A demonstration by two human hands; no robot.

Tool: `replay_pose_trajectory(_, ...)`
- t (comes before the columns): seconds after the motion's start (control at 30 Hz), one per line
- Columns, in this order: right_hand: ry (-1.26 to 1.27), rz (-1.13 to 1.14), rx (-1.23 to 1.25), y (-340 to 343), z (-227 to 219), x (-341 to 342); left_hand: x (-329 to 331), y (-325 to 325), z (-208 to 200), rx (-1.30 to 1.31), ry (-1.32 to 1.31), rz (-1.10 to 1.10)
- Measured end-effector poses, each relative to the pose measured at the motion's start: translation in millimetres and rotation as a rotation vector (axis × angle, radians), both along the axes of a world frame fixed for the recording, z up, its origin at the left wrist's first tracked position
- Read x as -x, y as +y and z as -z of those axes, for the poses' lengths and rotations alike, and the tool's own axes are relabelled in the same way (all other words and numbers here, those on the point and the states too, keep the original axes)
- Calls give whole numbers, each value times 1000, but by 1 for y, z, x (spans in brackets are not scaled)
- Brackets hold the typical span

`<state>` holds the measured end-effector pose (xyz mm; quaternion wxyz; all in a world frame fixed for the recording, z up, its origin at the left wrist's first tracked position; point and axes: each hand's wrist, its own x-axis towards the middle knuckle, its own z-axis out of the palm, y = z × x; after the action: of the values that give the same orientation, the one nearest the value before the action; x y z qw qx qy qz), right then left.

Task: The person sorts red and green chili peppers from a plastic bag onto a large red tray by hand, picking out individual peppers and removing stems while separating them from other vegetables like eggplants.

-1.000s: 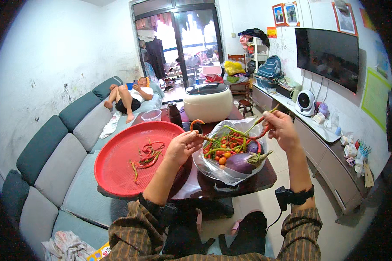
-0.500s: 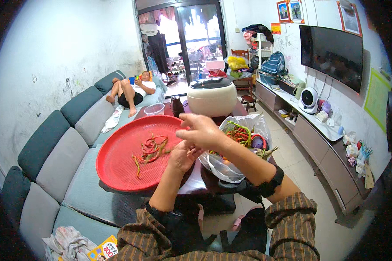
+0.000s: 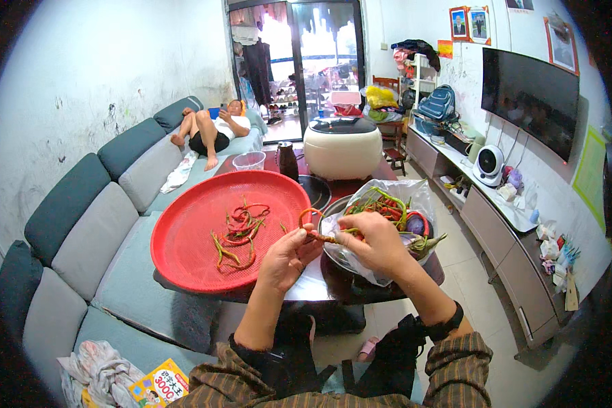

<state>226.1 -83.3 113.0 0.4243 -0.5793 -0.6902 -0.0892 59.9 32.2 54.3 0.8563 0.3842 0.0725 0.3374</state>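
A long, curved red chili pepper [image 3: 321, 237] is held between my two hands. My left hand [image 3: 285, 260] is closed on it with thumb and fingers, while my right hand [image 3: 376, 243] pinches its other end. To the left, a round red mesh tray [image 3: 164, 248] carries several red and greenish chili peppers [image 3: 241, 231], with small stem bits beside them. Under my right hand stands a bowl lined with a clear plastic bag [image 3: 420, 195]. Inside it are more red and green chilies [image 3: 387, 205] and a round purple vegetable [image 3: 415, 223].
The dark table [image 3: 425, 270] also bears a cream rounded appliance [image 3: 342, 151], a dark cup [image 3: 287, 161] and a clear plastic bowl [image 3: 249, 160]. A person [image 3: 214, 132] lies on the grey-green sofa [image 3: 126, 272] at left. A long cabinet [image 3: 486, 228] runs along the right.
My hands have come down and right, with the right hand now over the bag's edge. A chili now shows between them. More chilies lie in the tray. The view has shifted slightly.
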Motion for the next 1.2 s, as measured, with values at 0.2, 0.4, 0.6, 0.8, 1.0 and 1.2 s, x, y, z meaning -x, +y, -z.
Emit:
replay_pose_trajectory(0.2,-62,-84,79,-13,9,20,19,-29,5,37,-36,-19)
replay_pose_trajectory(0.4,-111,-64,21,-27,14,33,20,-61,-10,-370,165,-501)
replay_pose_trajectory(0.6,-102,-101,80,-41,11,26,25,-67,-28,-2026,705,-1041)
replay_pose_trajectory(0.8,-49,-124,92,-44,16,23,25,-55,-30,-2176,680,-875)
replay_pose_trajectory(1.0,-65,-17,-26,-48,24,33,23,-59,-28,-2130,610,-873)
replay_pose_trajectory(1.2,-6,-103,3,-48,33,24,20,-60,-23,-2150,588,-771)
